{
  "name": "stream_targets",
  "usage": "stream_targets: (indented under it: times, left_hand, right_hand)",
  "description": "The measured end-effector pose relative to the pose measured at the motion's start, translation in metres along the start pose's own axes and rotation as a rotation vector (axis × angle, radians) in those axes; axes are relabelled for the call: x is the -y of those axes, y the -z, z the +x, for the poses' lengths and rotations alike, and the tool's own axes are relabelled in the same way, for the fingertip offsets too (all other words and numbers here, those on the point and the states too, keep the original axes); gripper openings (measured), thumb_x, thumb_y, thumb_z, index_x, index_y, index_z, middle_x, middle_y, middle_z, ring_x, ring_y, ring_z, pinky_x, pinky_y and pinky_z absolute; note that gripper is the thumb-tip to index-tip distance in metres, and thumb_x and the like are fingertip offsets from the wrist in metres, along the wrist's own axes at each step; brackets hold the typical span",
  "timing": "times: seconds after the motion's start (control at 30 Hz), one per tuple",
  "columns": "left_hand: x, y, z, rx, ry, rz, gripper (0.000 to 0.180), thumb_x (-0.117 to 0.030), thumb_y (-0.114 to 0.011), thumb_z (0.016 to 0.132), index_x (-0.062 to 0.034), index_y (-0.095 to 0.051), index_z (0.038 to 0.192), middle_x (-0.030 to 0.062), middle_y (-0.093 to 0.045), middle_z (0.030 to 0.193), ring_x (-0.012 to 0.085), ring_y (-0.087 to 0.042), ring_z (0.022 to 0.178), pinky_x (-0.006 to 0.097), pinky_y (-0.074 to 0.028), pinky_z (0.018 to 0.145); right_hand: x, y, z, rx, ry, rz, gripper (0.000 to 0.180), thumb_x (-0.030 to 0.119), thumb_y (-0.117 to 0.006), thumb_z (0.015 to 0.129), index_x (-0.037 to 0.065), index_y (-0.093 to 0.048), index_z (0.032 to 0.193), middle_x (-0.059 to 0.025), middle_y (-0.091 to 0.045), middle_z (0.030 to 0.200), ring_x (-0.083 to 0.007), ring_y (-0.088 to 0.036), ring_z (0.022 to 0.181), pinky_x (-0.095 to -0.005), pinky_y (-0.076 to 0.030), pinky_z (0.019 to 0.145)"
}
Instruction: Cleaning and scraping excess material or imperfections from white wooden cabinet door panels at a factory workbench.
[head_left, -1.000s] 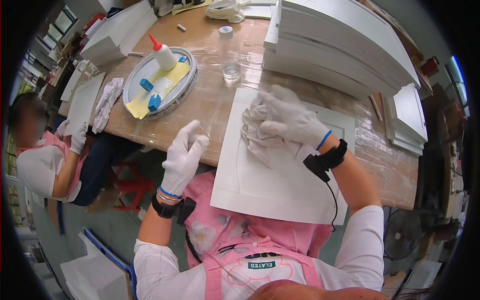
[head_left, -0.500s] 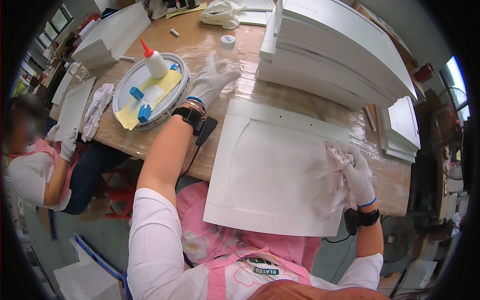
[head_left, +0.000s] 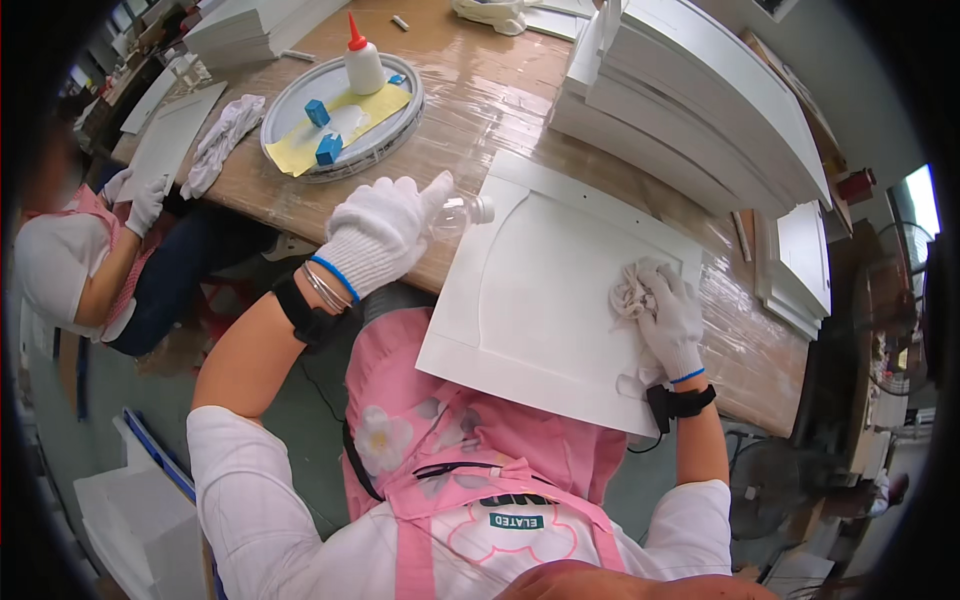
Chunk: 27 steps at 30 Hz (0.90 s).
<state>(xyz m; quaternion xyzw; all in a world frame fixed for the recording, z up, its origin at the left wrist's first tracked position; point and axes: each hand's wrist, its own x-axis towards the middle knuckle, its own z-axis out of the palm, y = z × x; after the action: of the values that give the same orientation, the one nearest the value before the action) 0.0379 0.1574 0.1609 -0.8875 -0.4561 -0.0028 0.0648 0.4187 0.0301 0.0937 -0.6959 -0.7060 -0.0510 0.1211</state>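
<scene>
My left hand [head_left: 383, 228], in a white knit glove, is closed round a clear plastic bottle [head_left: 452, 220]. The bottle lies tilted on its side, its white cap pointing right over the left edge of a white panel [head_left: 560, 270]. That panel has a recessed middle with a curved edge and rests partly on the table, its near edge over my lap. On the panel's right side my gloved right hand [head_left: 670, 315] is closed on a crumpled white rag [head_left: 632, 292], pressed against the surface. The glove hides part of the rag.
At the back left, a round lid [head_left: 285, 105] carries a glue bottle [head_left: 364, 70], yellow sandpaper [head_left: 385, 105] and blue blocks [head_left: 328, 149]. Stacked white panels [head_left: 680, 130] stand back right. A white cloth [head_left: 222, 145] lies near a co-worker [head_left: 75, 250] at the left, who holds another panel [head_left: 180, 130].
My left hand has taken hold of the bottle, brought it nearer and tipped it toward the panel. My right hand has shifted the rag slightly left and away from me.
</scene>
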Motion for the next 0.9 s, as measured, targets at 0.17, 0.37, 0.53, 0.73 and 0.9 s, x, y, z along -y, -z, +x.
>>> stream_targets:
  times: [0.17,0.37,0.53,0.73,0.9]
  left_hand:
    - [-0.013,-0.02,-0.004,-0.065,-0.07,0.168,0.046,-0.016,-0.058,0.086,-0.0119,-0.051,0.132,0.0114,-0.062,0.091,0.0273,-0.063,0.084,0.039,-0.05,0.065]
    - [-0.019,-0.032,0.037,-0.178,-0.02,0.235,0.045,-0.014,-0.057,0.086,-0.0091,-0.055,0.13,0.0105,-0.06,0.083,0.0261,-0.06,0.077,0.038,-0.048,0.063]
    - [-0.024,-0.033,0.057,-0.151,-0.007,0.302,0.042,-0.014,-0.057,0.087,-0.0121,-0.056,0.129,0.008,-0.061,0.083,0.0249,-0.061,0.076,0.039,-0.048,0.062]
    - [-0.027,-0.03,0.069,-0.085,0.038,0.279,0.041,-0.014,-0.056,0.089,-0.0148,-0.055,0.13,0.0074,-0.061,0.084,0.0254,-0.063,0.08,0.039,-0.048,0.063]
    - [-0.027,-0.043,0.074,-0.223,-0.016,0.323,0.043,-0.014,-0.057,0.088,-0.0138,-0.054,0.131,0.0084,-0.062,0.085,0.0257,-0.062,0.079,0.04,-0.048,0.064]
  right_hand:
    - [0.001,0.001,0.0,0.003,-0.02,-0.019,0.049,0.014,-0.068,0.07,0.019,-0.064,0.118,-0.0112,-0.056,0.13,-0.0344,-0.055,0.11,-0.0425,-0.047,0.094]
    - [0.001,0.001,-0.002,-0.017,-0.025,-0.012,0.049,0.014,-0.069,0.069,0.019,-0.064,0.118,-0.011,-0.057,0.131,-0.034,-0.055,0.111,-0.0422,-0.047,0.095]
    - [-0.001,-0.004,-0.003,-0.033,-0.023,0.014,0.049,0.013,-0.068,0.068,0.019,-0.065,0.117,-0.0109,-0.058,0.13,-0.0337,-0.055,0.11,-0.0425,-0.047,0.095]
    - [-0.002,-0.002,-0.003,-0.046,-0.019,0.03,0.048,0.011,-0.066,0.069,0.02,-0.065,0.116,-0.0111,-0.058,0.129,-0.0332,-0.055,0.11,-0.0422,-0.047,0.094]
    - [0.001,-0.001,-0.001,-0.044,-0.021,0.038,0.047,0.012,-0.066,0.07,0.019,-0.065,0.116,-0.0114,-0.058,0.129,-0.033,-0.055,0.111,-0.0423,-0.046,0.095]
